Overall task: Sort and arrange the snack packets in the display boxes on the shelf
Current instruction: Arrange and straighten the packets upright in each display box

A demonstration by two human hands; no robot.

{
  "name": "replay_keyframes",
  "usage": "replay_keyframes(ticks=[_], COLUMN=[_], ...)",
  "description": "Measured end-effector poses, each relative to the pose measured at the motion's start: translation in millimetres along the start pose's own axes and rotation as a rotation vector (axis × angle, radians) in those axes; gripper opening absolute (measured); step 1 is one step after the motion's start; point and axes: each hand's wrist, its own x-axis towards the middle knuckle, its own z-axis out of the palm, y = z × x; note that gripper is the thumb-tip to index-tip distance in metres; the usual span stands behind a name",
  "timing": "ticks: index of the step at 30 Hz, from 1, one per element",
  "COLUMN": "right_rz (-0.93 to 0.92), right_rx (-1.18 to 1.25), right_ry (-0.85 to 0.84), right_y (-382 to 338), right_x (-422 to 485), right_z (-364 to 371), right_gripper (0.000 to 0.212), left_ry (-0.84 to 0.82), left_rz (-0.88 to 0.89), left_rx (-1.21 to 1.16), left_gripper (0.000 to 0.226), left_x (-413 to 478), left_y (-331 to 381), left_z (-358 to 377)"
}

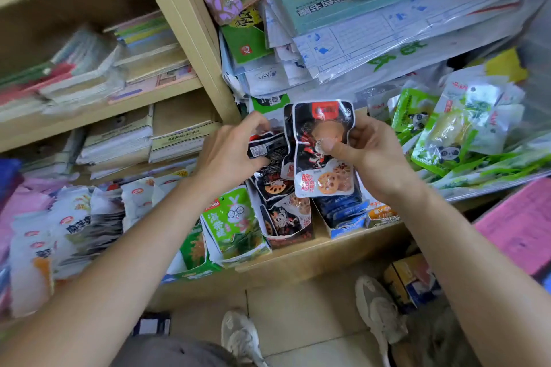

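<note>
My right hand (369,155) pinches a black lotus-root snack packet (323,140) upright, thumb on its front, above the shelf. Beside it my left hand (235,152) grips another black packet (267,147) by its edge. Directly below stands an open display box (290,240) with several of the same black packets (283,211) standing in it. A green rabbit packet (235,220) leans in the box to its left. A blue box of dark blue packets (343,214) sits to its right.
White snack packets (71,232) crowd the shelf at left. A clear bin of green panda packets (465,134) stands at right, a pink carton (518,223) below it. Stacked paper and notebooks fill the upper shelves. My shoes (378,310) stand on the tiled floor.
</note>
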Motion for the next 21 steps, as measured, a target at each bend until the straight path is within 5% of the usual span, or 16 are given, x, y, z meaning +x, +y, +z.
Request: replay_keyframes(ticks=[5, 13, 21], right_rz=[-0.008, -0.069, -0.109], right_rx=[-0.077, -0.441, -0.732], right_ry=[-0.147, 0.002, 0.049], right_y=[9.9, 36.0, 39.2], right_x=[-2.1, -0.2, -2.9], right_z=[20.5, 52.1, 63.0], right_gripper=[0.032, 0.033, 0.032], left_ry=[-0.053, -0.165, 0.081], left_rz=[-0.043, -0.032, -0.144], left_rx=[-0.222, -0.377, -0.279], left_gripper=[0.059, 0.068, 0.051], left_x=[9.6, 4.5, -20.6], left_y=[-15.0, -45.4, -49.4], left_z=[-9.4, -20.2, -8.2])
